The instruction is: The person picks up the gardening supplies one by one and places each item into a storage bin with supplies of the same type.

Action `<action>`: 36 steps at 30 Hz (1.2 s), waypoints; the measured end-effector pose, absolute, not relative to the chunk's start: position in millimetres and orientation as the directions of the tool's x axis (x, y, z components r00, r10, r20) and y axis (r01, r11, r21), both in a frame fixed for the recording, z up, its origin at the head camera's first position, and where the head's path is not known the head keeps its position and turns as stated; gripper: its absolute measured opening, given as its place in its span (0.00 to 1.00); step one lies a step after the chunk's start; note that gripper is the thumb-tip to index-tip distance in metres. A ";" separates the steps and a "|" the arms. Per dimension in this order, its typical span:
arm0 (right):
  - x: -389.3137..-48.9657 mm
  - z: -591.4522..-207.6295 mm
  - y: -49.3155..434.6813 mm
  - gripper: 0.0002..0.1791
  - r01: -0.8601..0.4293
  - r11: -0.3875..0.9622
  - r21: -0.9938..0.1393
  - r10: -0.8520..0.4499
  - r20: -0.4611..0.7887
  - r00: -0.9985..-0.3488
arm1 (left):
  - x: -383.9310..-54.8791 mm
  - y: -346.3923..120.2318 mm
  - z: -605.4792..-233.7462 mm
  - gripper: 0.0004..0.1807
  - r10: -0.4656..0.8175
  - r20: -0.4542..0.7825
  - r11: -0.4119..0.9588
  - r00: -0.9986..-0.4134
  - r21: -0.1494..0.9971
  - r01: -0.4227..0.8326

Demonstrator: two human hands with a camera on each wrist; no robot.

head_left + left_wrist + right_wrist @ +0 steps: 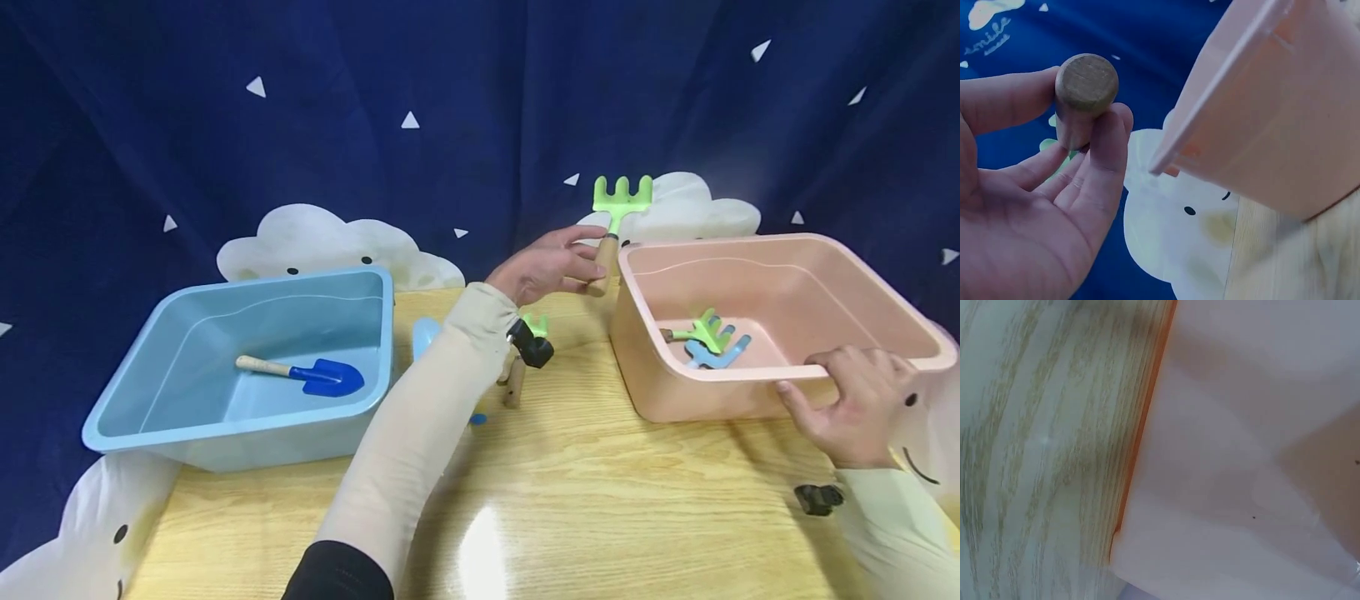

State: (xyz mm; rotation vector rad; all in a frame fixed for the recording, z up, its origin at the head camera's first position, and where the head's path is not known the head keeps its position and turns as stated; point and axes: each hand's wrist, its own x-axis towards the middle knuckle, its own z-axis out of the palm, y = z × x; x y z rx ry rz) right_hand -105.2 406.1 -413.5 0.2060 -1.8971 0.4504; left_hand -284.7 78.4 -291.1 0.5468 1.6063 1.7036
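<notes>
My left hand [543,265] pinches the wooden handle of a small green hand rake [621,202], lifted with its tines upward just left of the pink basin [637,312]. The left wrist view shows the handle's round end [1088,81] between thumb and fingers, with the green head mostly hidden behind. My right hand [862,408] grips the pink basin's near rim, its fingers over the edge and thumb outside. Inside that basin lie another green rake [701,335] and a light-blue rake [718,358]. The right wrist view mostly holds the basin's outer wall [1210,469].
At left stands a light-blue basin [300,431] with a blue trowel [330,378] in it. Between the basins, partly hidden by my left arm, several tools lie on the wooden table [585,483], including a light-blue piece [424,335] and a wooden handle [514,383].
</notes>
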 end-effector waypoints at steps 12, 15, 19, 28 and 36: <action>-107.8 -410.3 399.9 0.42 -0.375 0.901 -0.220 0.105 0.947 -0.304 | -271.9 109.5 -270.8 0.33 0.779 -0.116 0.022 -0.617 0.987 -0.158; -107.7 -411.0 400.2 0.42 -0.377 0.898 -0.225 0.111 0.947 -0.301 | -266.9 118.0 -266.9 0.33 0.797 -0.098 0.002 -0.596 0.987 -0.160; -108.1 -412.1 400.6 0.43 -0.379 0.897 -0.226 0.113 0.948 -0.298 | -262.2 125.6 -265.1 0.34 0.806 -0.095 -0.013 -0.584 0.984 -0.177; -110.8 -414.0 399.3 0.43 -0.369 0.905 -0.210 0.095 0.948 -0.304 | -263.3 131.7 -271.5 0.36 0.795 -0.146 0.037 -0.589 0.981 -0.193; -111.5 -415.8 399.9 0.43 -0.366 0.905 -0.216 0.100 0.945 -0.312 | -262.3 156.6 -277.2 0.34 0.765 -0.209 0.130 -0.609 0.977 -0.170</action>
